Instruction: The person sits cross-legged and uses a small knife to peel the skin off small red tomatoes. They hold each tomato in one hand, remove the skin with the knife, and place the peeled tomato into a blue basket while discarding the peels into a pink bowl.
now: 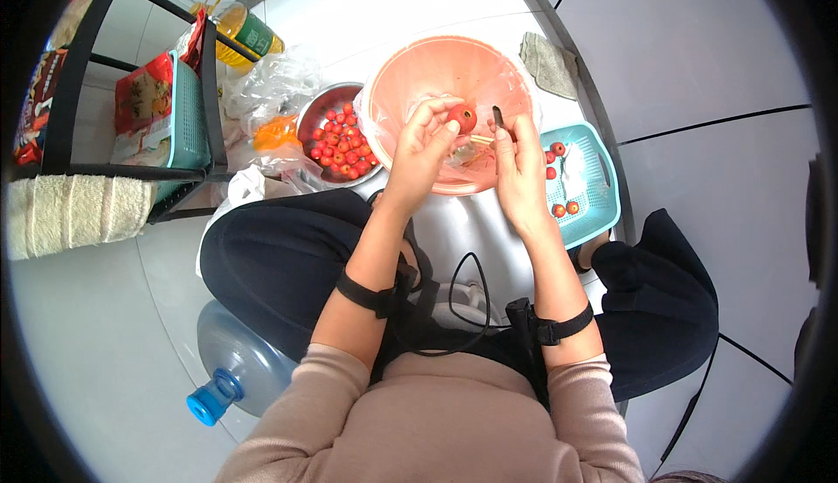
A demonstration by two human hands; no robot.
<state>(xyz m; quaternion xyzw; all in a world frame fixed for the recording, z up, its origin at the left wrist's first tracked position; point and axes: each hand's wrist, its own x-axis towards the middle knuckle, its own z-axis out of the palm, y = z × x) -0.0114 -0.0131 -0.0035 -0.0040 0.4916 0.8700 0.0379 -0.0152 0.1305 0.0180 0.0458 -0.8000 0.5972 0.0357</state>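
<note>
Between the thumb and fingers of my left hand [425, 149] is a red hawthorn fruit [462, 118] with a dark hole in its upturned end. My right hand [518, 162] grips a small dark-tipped tool [498, 116], its tip pointing up and away from me; the rest is hidden by my fingers. Both hands are over an orange plastic basin [419, 70] lined with clear plastic film. Reddish scraps [481, 161] lie in its bottom. A steel bowl [314, 100] of several red fruits [340, 145] stands to the left. On the right, a turquoise basket [592, 214] holds several fruits [558, 149].
A grey cloth [550, 64] lies beyond the basket. Crumpled plastic bags [275, 90] and an oil bottle [245, 34] sit at left, beside a black rack [209, 90] with a towel [78, 214]. A large water bottle [242, 358] lies by my leg. A black cable [484, 286] loops between my arms.
</note>
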